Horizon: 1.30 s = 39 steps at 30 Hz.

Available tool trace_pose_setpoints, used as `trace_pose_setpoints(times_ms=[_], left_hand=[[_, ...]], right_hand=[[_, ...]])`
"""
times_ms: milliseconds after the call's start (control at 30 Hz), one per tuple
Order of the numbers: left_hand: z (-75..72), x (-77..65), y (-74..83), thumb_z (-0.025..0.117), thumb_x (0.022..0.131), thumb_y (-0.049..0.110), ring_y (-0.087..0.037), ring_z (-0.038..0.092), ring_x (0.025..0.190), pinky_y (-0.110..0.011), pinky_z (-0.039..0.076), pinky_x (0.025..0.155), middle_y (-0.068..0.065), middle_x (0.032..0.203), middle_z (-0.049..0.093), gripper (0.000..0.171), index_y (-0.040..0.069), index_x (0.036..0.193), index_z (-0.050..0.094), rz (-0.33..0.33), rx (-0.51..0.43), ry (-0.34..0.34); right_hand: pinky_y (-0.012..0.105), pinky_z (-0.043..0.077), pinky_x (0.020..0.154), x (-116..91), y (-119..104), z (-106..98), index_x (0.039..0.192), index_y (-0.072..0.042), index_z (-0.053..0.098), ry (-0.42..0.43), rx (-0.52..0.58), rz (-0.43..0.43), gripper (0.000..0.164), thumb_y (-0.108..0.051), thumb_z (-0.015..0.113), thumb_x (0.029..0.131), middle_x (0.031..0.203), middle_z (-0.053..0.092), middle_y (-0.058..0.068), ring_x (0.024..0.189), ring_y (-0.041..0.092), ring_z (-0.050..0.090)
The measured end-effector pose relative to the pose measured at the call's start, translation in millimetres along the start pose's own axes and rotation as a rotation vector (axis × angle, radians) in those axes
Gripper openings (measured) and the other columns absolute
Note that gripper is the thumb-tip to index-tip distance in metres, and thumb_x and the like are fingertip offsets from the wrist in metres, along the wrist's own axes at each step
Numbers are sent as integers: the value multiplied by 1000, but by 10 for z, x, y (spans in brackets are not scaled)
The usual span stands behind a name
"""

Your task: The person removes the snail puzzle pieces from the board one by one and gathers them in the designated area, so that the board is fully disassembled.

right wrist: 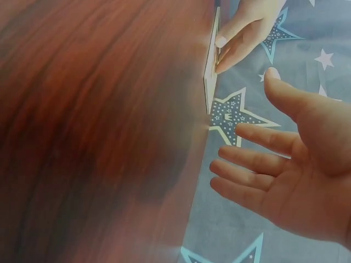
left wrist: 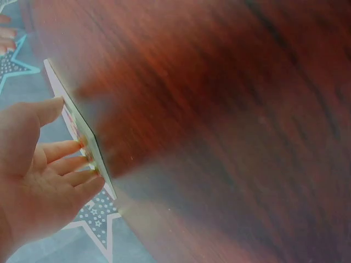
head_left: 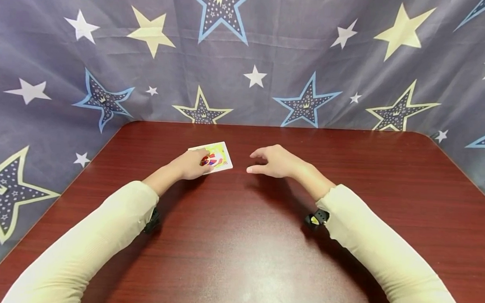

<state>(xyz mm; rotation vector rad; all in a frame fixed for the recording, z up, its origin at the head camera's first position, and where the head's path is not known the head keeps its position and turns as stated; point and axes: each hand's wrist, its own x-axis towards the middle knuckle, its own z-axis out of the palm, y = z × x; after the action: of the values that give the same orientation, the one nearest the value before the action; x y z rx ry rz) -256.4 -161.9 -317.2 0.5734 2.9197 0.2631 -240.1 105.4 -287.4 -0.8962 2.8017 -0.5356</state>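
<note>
A flat, white-bordered picture card (head_left: 220,158) with yellow, red and blue printing lies on the table, left of the middle. My left hand (head_left: 192,163) is over its left part, palm down. In the left wrist view the thumb and fingertips of that hand (left wrist: 46,178) touch the printed face of the card (left wrist: 90,139); its thin pale edge shows. To the right of the card, my right hand (head_left: 277,161) hovers above the table with nothing in it. The right wrist view shows its fingers (right wrist: 255,159) spread and relaxed, apart from the card (right wrist: 210,71).
The dark red wooden table (head_left: 247,241) reaches back to a grey-blue curtain (head_left: 266,41) printed with stars. A dark band with a small device (head_left: 318,218) sits at the right wrist, and another dark device (head_left: 152,220) at the left. Both forearms wear cream sleeves.
</note>
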Motion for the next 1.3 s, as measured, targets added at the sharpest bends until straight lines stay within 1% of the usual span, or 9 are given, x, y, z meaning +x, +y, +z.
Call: trace_pose_setpoints(times_ms=[233,467,600,700,833,1000,1100,1167,1300], left_hand=[[21,-7,70,56,94,29,-36,53,123,-47,40,108,-25,137,53,57,-6,137,46,48,1,6],[47,-21,223,55,95,31,-36,48,133,-47,38,112,-21,142,50,57,-1,141,44,77,12,-28],[67,-43,316,55,96,32,-35,50,131,-48,39,111,-19,142,51,57,1,143,43,103,22,-45],[79,-67,390,54,96,32,-35,49,132,-48,39,111,-17,144,50,57,2,143,42,121,23,-57],[105,-108,487,55,96,31,-34,53,129,-48,42,108,-17,142,53,56,4,143,43,151,28,-57],[163,-122,557,55,95,31,-34,57,125,-47,45,105,-16,138,56,55,7,143,44,189,36,-52],[167,-133,592,54,96,31,-34,55,127,-46,44,107,-16,141,54,55,7,144,43,199,50,-55],[168,-148,615,54,96,31,-33,53,129,-46,43,108,-15,143,52,55,8,145,43,210,65,-55],[181,-198,675,51,98,33,-32,48,134,-46,41,110,-16,148,46,55,8,146,41,241,98,-58]], right_hand=[[40,47,104,95,-40,39,129,-3,59,-5,19,-22,53,-37,66,89,129,64,13,120,26,61],[39,49,99,146,-61,82,123,-1,63,12,1,-81,46,-30,69,88,118,69,14,111,26,64],[39,49,96,161,-89,115,121,-1,64,2,-38,-113,42,-26,69,88,114,71,13,104,26,64],[38,48,98,161,-123,133,123,-2,63,-23,-71,-109,42,-25,68,88,117,69,12,107,26,63],[36,50,92,158,-161,171,122,-3,64,-60,-127,-112,42,-25,71,87,105,72,11,92,22,63],[33,51,84,123,-151,251,110,-4,68,-71,-216,-174,33,-23,74,84,99,72,8,83,18,60],[33,51,80,75,-151,269,103,-5,67,-72,-222,-167,27,-22,74,83,94,71,8,78,20,59],[33,52,80,30,-151,273,103,-6,67,-77,-219,-156,26,-22,73,84,101,72,10,78,21,59],[34,53,85,-92,-145,272,118,-5,65,-90,-224,-134,38,-25,71,86,128,64,16,82,20,62]])
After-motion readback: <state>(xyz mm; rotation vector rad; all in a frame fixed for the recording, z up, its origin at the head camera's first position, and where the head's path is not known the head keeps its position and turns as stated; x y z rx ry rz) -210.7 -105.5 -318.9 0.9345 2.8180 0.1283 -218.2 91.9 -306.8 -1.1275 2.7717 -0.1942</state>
